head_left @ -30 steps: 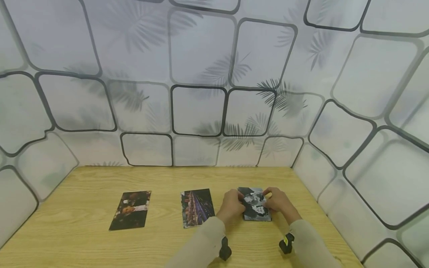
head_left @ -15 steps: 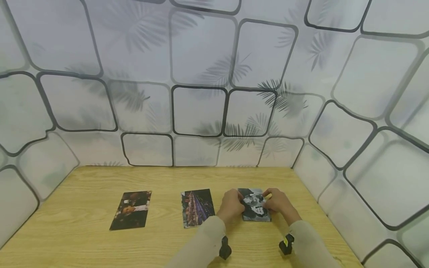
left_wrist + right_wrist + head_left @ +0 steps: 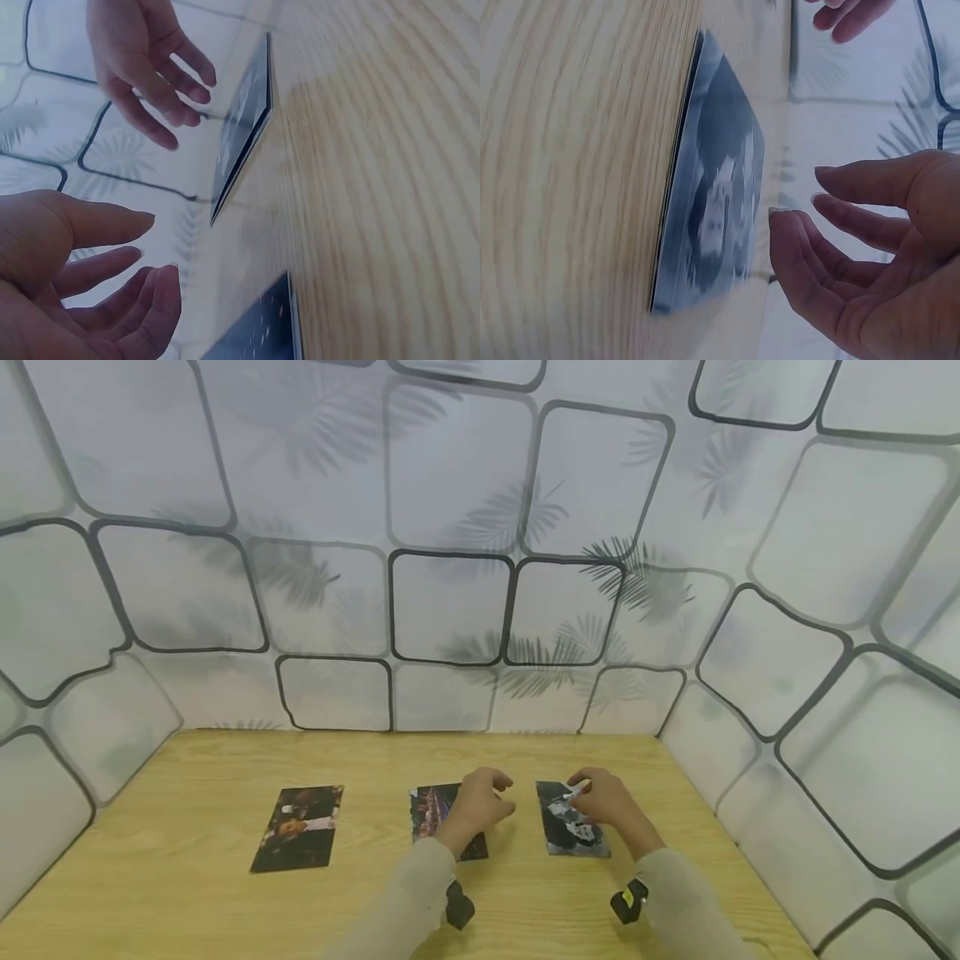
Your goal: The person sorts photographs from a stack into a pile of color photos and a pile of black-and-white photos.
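A black-and-white photo point(image 3: 564, 828) lies flat at the right of the table; layered edges show under it in the wrist views, like a small stack point(image 3: 720, 202). My right hand point(image 3: 607, 800) hovers over its upper right part, fingers loosely bent and nothing between them. My left hand point(image 3: 477, 803) is raised over a colour photo of a city at night point(image 3: 429, 810), covering much of it. Its thumb and fingers point(image 3: 124, 225) are spread apart, holding nothing. Both hands stand off the photos in the wrist views.
Farther left on the wooden table point(image 3: 187, 893) lies another dark colour photo point(image 3: 298, 831) with figures in it. Patterned wall covering point(image 3: 450, 610) rises along the back and right edges of the table. Black cameras point(image 3: 459, 906) are strapped at both wrists.
Both hands have let go of the black-and-white photo's edges. The left hand has moved left over the city photo, and the right hand has lifted slightly. The photos keep their places.
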A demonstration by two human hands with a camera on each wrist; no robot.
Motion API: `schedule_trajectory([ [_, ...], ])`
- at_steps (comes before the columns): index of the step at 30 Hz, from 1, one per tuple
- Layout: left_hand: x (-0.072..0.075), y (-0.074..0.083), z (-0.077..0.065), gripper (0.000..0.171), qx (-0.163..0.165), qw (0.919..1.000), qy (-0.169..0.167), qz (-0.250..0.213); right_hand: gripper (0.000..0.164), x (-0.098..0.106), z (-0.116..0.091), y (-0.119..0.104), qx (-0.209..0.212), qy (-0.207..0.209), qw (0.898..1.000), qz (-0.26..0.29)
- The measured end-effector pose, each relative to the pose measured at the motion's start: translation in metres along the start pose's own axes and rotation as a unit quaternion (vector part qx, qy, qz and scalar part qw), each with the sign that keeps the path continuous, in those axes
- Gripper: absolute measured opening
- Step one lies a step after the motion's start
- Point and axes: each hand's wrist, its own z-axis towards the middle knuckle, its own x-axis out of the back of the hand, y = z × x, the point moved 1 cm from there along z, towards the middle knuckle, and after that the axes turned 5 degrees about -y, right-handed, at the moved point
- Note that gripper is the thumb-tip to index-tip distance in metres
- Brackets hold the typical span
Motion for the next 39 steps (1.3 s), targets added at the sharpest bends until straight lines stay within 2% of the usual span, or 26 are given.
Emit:
schedule_trajectory([
  [5, 0.021, -0.010, -0.011, 0.036, 0.005, 0.9999, 0.007, 0.015, 0.035, -0.020, 0.007, -0.014, 0.018, -0.013, 1.000, 0.002],
  [10, 0.042, -0.023, -0.023, 0.036, 0.011, 0.9995, 0.011, 0.027, 0.032, -0.043, 0.011, -0.039, 0.041, -0.026, 0.999, 0.007],
  [15, 0.064, -0.037, -0.032, 0.034, 0.030, 0.9983, 0.034, 0.037, 0.032, -0.064, 0.011, -0.064, 0.062, -0.042, 0.997, 0.018],
  [20, 0.078, -0.049, -0.040, 0.034, 0.059, 0.9961, 0.053, 0.039, 0.030, -0.083, 0.014, -0.075, 0.073, -0.052, 0.996, 0.023],
  [27, 0.087, -0.057, -0.048, 0.034, 0.074, 0.9948, 0.060, 0.037, 0.031, -0.103, 0.019, -0.082, 0.064, -0.061, 0.996, 0.016],
  [36, 0.086, -0.067, -0.050, 0.034, 0.093, 0.9925, 0.069, 0.040, 0.029, -0.110, 0.019, -0.087, 0.069, -0.044, 0.997, -0.003],
  [39, 0.086, -0.069, -0.050, 0.034, 0.103, 0.9920, 0.069, 0.023, 0.029, -0.113, 0.020, -0.087, 0.071, -0.036, 0.997, -0.010],
])
